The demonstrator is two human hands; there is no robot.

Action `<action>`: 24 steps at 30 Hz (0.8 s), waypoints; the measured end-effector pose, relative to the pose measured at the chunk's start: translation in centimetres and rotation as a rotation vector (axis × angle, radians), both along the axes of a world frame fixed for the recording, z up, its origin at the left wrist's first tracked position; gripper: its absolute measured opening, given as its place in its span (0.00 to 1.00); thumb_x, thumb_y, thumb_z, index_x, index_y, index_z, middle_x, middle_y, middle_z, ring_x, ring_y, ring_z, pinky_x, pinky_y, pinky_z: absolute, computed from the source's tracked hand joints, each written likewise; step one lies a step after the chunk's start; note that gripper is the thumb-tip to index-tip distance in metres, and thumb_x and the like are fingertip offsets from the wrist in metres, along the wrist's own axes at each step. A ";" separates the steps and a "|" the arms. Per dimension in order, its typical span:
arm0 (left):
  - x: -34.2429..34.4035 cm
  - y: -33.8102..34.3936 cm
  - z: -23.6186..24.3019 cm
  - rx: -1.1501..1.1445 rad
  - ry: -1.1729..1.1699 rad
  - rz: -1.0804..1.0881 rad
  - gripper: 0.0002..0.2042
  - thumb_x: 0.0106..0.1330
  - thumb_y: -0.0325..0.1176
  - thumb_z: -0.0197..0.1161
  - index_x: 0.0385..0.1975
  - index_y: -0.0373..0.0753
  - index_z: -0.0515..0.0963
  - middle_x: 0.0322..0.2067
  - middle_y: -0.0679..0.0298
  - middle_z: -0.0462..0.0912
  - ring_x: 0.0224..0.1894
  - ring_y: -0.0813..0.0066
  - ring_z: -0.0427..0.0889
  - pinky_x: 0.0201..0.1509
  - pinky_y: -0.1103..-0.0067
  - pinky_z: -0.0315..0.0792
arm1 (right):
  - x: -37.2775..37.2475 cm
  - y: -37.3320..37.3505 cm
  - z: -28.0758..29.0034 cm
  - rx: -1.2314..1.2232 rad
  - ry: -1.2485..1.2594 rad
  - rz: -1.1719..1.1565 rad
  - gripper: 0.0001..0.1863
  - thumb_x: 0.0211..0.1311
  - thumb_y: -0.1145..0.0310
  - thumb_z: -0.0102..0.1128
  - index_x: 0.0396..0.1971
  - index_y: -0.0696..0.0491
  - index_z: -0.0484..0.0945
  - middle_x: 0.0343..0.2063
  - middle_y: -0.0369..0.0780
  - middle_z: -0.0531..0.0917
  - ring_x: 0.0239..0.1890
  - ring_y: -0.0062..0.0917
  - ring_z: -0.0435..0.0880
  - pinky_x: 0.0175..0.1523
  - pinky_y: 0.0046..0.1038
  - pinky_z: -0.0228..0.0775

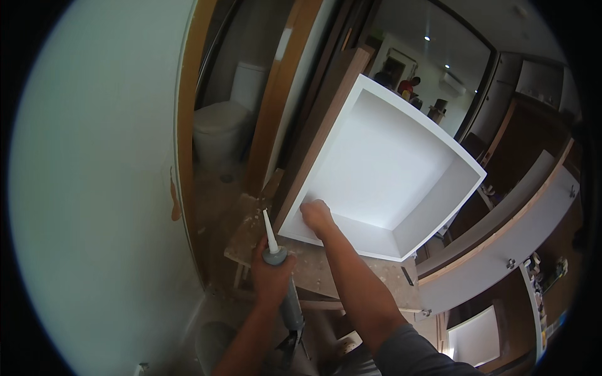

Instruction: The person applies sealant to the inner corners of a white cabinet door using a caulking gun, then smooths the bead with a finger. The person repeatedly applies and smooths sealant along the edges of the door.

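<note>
My left hand is wrapped around a caulking gun loaded with a grey sealant tube. Its long white nozzle points up and away, close to the box's lower left edge. A white open-fronted cabinet box with a brown wood-look outer side stands tilted in the view. Inside the box's lower left corner, my right hand is closed, its knuckles up and its fingertips against the inner wall. What those fingers hold, if anything, is hidden.
Beneath the box is a worn, stained wooden bench with a small dark strip on it. A pale wall rises at left, beside a doorway showing a toilet. White curved panels stand at right.
</note>
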State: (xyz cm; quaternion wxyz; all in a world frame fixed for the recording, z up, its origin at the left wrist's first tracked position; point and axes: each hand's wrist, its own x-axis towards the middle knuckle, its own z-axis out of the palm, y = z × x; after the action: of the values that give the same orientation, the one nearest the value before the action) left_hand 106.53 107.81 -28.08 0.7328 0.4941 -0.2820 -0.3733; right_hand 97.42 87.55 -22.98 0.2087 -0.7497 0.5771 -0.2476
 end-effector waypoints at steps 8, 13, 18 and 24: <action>0.0 0.4 0.6 0.026 0.030 -0.035 0.38 0.54 0.27 0.75 0.69 0.32 0.70 0.46 0.58 0.82 0.44 0.71 0.84 0.50 0.74 0.80 | -0.5 0.0 1.2 0.245 -0.399 0.005 0.14 0.68 0.68 0.53 0.38 0.60 0.86 0.26 0.43 0.80 0.27 0.34 0.79 0.33 0.37 0.67; 0.0 -0.3 0.0 -0.014 -0.074 0.063 0.38 0.53 0.25 0.73 0.68 0.31 0.70 0.44 0.58 0.82 0.39 0.73 0.84 0.45 0.75 0.81 | -8.3 2.4 4.2 0.467 -0.731 -0.132 0.15 0.68 0.71 0.51 0.46 0.58 0.86 0.25 0.31 0.72 0.22 0.17 0.67 0.29 0.24 0.57; -0.3 0.2 0.8 0.029 0.030 -0.012 0.37 0.53 0.23 0.71 0.68 0.30 0.69 0.41 0.59 0.82 0.34 0.75 0.83 0.40 0.76 0.80 | -12.7 1.6 3.8 0.478 -0.646 -0.167 0.16 0.70 0.70 0.51 0.46 0.57 0.86 0.25 0.32 0.76 0.23 0.18 0.70 0.29 0.25 0.59; -0.1 0.7 1.9 -0.003 0.047 -0.017 0.38 0.53 0.22 0.71 0.69 0.30 0.69 0.40 0.60 0.82 0.33 0.75 0.82 0.38 0.77 0.79 | -12.1 0.1 2.9 0.445 -0.517 -0.136 0.14 0.69 0.68 0.52 0.43 0.57 0.86 0.25 0.35 0.79 0.22 0.19 0.74 0.27 0.26 0.60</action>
State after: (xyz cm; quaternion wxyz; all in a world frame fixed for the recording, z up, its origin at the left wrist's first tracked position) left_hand 106.42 108.51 -26.20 0.7367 0.4817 -0.2696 -0.3907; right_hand 85.36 87.64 -20.10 0.4892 -0.5581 0.5938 -0.3108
